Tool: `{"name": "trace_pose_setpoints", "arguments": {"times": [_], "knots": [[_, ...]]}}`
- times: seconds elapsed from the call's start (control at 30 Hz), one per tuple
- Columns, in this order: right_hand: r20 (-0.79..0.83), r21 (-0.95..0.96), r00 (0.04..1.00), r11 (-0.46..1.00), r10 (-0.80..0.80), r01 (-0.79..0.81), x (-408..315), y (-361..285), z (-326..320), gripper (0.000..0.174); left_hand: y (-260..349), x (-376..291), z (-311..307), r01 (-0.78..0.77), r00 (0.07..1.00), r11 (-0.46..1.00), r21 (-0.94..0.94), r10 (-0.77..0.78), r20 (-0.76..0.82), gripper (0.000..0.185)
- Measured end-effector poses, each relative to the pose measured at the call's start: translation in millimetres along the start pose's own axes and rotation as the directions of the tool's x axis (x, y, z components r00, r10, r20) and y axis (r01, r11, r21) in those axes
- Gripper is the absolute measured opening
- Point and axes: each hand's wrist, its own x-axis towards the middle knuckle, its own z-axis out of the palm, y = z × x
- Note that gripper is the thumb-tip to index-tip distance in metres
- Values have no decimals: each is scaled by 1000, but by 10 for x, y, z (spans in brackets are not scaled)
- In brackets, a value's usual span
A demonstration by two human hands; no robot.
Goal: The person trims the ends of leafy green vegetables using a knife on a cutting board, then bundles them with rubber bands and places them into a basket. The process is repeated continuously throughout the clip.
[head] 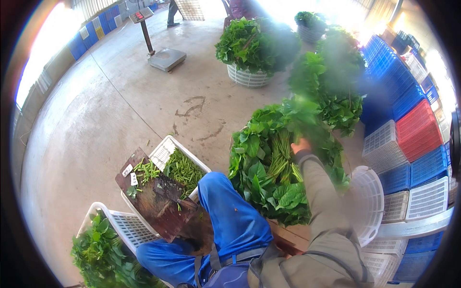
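Observation:
My right hand (301, 145) reaches into a large heap of leafy greens (257, 172), touching leaves beside the bundled green stems (280, 151). Leaves and a blurred patch hide its fingertips, so its grip is unclear. My left hand is out of view. Before my knees, a stained board (144, 212) lies across a white plastic crate (162, 153). Cut green stem pieces (147, 172) sit on the board, and more chopped stems (183, 171) fill the crate. A dark-bladed knife (187, 204) with a wooden handle rests on the board's right side.
A white basket (133, 230) of greens stands at lower left. Further greens fill a round white basket (248, 77) ahead. A platform scale (167, 59) stands beyond. Stacked blue crates (392, 79), red crates (419, 129) and a white round basket (365, 201) line my right. Another person's leg (173, 14) shows far off.

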Motion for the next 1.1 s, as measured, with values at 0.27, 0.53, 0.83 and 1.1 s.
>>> {"name": "trace_pose_setpoints", "arguments": {"times": [0.27, 0.53, 0.83, 1.1], "knots": [[111, 76, 981, 983, 159, -168, 493, 226, 245, 60, 1443, 176, -893, -521, 822, 841, -147, 449, -350, 49], [233, 796, 960, 598, -157, -96, 36, -597, -532, 35, 4192, -358, -1738, -987, 162, 142, -80, 816, -555, 53], [577, 811, 323, 479, -750, -337, -2436, -1921, -867, 42, 5574, -916, -2262, -873, -368, -86, 480, 762, -532, 47], [308, -79, 801, 826, -513, 559, -1095, -920, -1027, 57, 4580, 170, -1403, -977, 86, 203, 60, 640, -764, 46]]}}
